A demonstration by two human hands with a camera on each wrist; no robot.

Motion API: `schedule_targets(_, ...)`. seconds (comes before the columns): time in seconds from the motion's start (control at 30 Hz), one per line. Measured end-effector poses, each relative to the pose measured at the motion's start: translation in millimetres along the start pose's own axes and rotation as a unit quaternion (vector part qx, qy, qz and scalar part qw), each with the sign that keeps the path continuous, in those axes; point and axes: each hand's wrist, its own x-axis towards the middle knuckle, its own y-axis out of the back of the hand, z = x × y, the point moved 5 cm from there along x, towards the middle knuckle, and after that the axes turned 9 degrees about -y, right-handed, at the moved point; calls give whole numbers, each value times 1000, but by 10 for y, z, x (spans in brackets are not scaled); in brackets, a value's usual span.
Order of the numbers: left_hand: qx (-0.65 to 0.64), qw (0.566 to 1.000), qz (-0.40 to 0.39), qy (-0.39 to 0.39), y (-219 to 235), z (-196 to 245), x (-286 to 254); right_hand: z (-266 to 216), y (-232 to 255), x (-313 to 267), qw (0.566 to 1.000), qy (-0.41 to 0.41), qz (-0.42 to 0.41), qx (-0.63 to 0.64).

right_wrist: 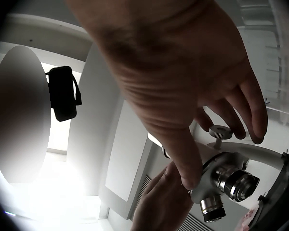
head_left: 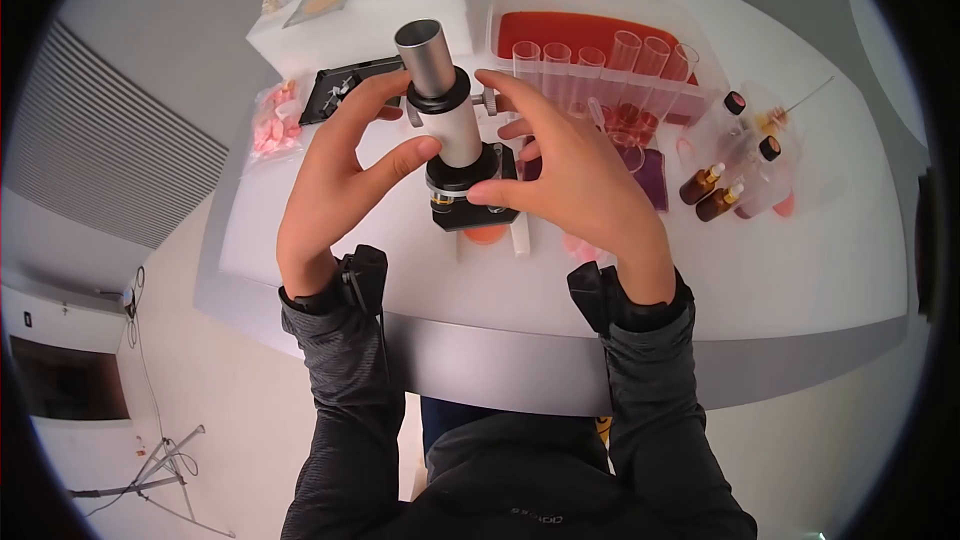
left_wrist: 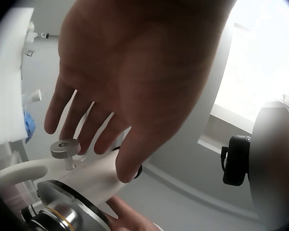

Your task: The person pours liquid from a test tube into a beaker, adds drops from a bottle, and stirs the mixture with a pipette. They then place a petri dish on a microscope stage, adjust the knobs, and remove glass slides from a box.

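A white and black microscope (head_left: 458, 135) with a silver eyepiece tube (head_left: 422, 55) stands on the table before me. My left hand (head_left: 335, 175) is beside it, thumb tip at the white tube, its fingers loosely extended near a ridged focus knob (left_wrist: 65, 148) in the left wrist view. On the other side, my right hand (head_left: 590, 175) curves around with the thumb close to the nosepiece and fingers spread loosely by the opposite knob (right_wrist: 220, 132). Neither hand grips the microscope. Objective lenses (right_wrist: 235, 184) point downward from the nosepiece in the right wrist view.
Behind the microscope, a clear bin (head_left: 610, 15) holds red liquid, with several clear tubes (head_left: 590, 65) in front. Dropper bottles (head_left: 718, 202) and clear bottles (head_left: 720, 125) stand right. Left are a black tray (head_left: 325, 95), a bag of pink pieces (head_left: 275, 120) and a white foam block (head_left: 275, 40).
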Motion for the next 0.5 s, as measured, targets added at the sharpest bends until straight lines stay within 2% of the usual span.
schedule_targets(0.13,53,998,-20,-12,-105,27,45,6,-62,14,998,29,-50,14)
schedule_targets(0.23,47,999,-9,-5,-186,-29,44,-10,-141,25,997,12,-72,-18)
schedule_targets(0.33,49,999,-5,-4,-191,-23,53,-15,-194,38,995,78,-18,-67)
schedule_targets(0.5,44,999,-9,0,-199,-27,67,-35,-212,54,993,74,-22,-88)
